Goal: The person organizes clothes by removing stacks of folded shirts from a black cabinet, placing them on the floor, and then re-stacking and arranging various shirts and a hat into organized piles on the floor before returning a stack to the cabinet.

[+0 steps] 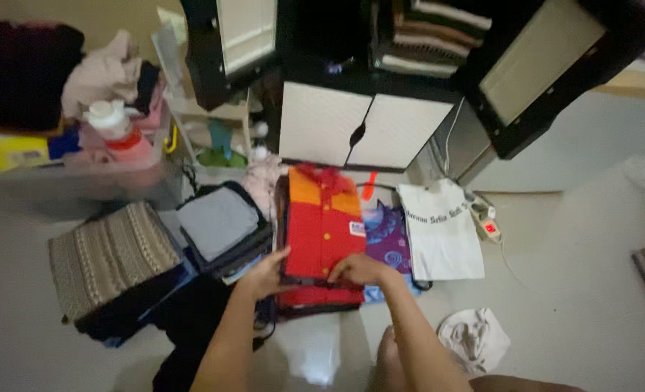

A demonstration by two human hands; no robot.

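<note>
At the far left of the floor a striped woven cushion lies tilted, and just right of it sits a stack of folded clothes topped by a grey garment. The left hand rests flat, fingers spread and nearly open, on the lower left edge of a folded red and orange buttoned shirt, which lies in the middle of the floor in front of a black cabinet with white doors. The right hand presses on the shirt's lower hem, fingers curled down over the fabric; how firmly it grips cannot be told. Just beside the shirt lies a purple patterned cloth, then a folded white T-shirt, with a crumpled white cloth nearer the person.
</note>
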